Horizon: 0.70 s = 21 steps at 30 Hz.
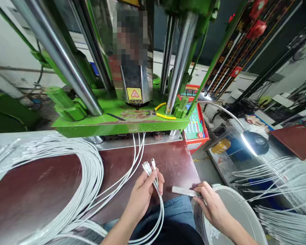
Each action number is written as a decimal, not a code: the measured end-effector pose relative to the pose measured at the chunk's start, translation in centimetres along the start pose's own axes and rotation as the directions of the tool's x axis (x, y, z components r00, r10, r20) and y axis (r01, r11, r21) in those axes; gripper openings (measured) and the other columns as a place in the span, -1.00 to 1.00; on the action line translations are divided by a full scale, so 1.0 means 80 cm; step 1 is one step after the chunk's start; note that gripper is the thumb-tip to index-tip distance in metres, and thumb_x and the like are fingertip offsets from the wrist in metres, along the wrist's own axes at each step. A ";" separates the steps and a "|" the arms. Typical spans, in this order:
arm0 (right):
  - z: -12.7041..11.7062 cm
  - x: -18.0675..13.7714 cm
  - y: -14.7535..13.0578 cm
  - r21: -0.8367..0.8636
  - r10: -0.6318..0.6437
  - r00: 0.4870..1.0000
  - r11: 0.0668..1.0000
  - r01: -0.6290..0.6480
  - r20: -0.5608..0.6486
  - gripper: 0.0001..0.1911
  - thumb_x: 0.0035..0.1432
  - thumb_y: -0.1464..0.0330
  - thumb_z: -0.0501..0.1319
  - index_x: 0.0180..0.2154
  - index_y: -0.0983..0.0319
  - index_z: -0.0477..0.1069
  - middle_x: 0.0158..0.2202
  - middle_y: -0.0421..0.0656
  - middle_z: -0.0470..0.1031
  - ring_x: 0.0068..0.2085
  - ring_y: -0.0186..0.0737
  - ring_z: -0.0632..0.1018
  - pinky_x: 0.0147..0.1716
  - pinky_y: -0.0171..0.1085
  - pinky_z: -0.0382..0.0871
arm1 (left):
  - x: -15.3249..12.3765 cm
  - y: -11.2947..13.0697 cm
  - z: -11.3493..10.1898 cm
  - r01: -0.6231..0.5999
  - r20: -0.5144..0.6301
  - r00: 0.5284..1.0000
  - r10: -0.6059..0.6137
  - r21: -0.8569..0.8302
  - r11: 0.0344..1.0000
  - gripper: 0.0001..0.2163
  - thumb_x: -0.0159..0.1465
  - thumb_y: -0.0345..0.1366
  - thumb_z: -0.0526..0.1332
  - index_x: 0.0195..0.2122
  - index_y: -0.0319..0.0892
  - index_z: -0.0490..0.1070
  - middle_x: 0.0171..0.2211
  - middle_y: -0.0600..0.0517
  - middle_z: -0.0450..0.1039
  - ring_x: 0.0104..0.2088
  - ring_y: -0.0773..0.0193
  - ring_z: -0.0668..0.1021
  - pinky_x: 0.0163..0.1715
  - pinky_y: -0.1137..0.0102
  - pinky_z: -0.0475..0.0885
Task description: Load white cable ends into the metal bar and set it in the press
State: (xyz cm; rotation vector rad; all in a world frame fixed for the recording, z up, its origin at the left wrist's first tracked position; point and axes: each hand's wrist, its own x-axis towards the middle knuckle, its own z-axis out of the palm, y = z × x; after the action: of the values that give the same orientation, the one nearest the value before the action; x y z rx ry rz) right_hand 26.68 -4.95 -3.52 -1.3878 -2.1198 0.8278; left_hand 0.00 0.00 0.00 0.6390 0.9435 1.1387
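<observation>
My left hand [142, 195] grips a small bunch of white cables [155, 190], their connector ends [148, 166] sticking up above my fingers. The cables loop down past my lap and run back up to the green moulding press [122, 119]. My right hand [211, 204] pinches a flat pale strip [185, 191] by one end and holds it level over the rim of a white bucket [241, 211]. The two hands are about a hand's width apart at the front edge of the dark red worktable [48, 183].
A large coil of white cables [73, 163] lies on the table's left side. More cable bundles [277, 177] lie on a bench at the right under a lit lamp [253, 143]. A red control panel [196, 124] sits beside the press. Yellow-handled pliers [162, 114] rest on the press base.
</observation>
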 end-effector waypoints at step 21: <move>-0.025 0.168 -0.050 0.789 0.155 0.939 0.512 -0.341 0.306 -0.41 0.14 0.20 0.24 0.16 0.32 0.33 -0.35 -0.12 0.50 -0.40 -0.33 0.46 -0.35 -0.29 0.36 | 0.008 -0.056 0.043 0.184 0.090 0.972 -0.217 0.283 0.941 -0.65 0.16 0.02 0.25 -0.42 -0.18 0.27 -0.71 0.24 0.14 -0.74 0.55 0.02 -0.73 0.54 -0.10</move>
State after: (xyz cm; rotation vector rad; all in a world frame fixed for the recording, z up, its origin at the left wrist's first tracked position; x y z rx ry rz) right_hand 20.42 6.70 1.50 -1.0674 -1.2474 1.8622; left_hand 5.17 -0.70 -2.21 0.8058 1.0460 0.7859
